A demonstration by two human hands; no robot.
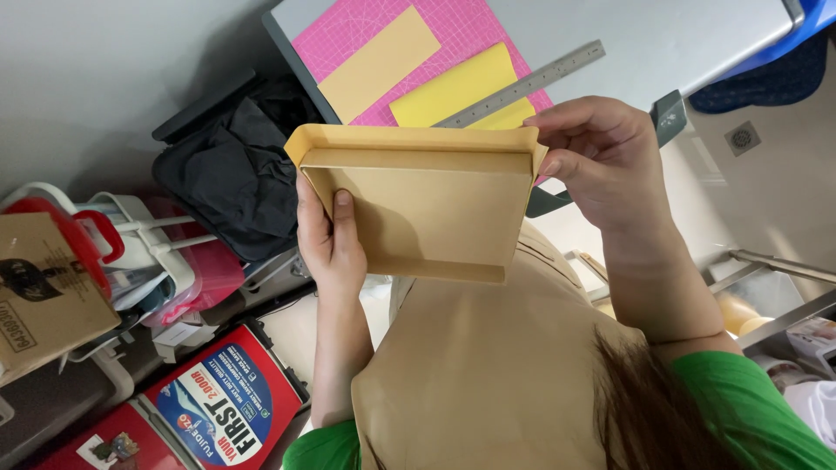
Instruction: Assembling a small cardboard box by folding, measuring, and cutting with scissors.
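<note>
I hold a tan card tray (427, 209) with folded-up edges in front of me, above my lap. My left hand (329, 235) grips its left side, thumb lying on the inner face. At the top right corner, my right hand (605, 161) pinches the folded rim between thumb and fingers. Behind the tray, a pink cutting mat (348, 35) lies on a grey table (653, 35) with a tan paper strip (379, 61), a yellow sheet (457, 87) and a steel ruler (540, 78) across it.
A black bag (231, 165) sits left of the table. Further left are a red and white basket (131, 235), a brown cardboard box (43, 287) and red printed packages (218, 409). Metal frame bars (775, 270) stand at the right.
</note>
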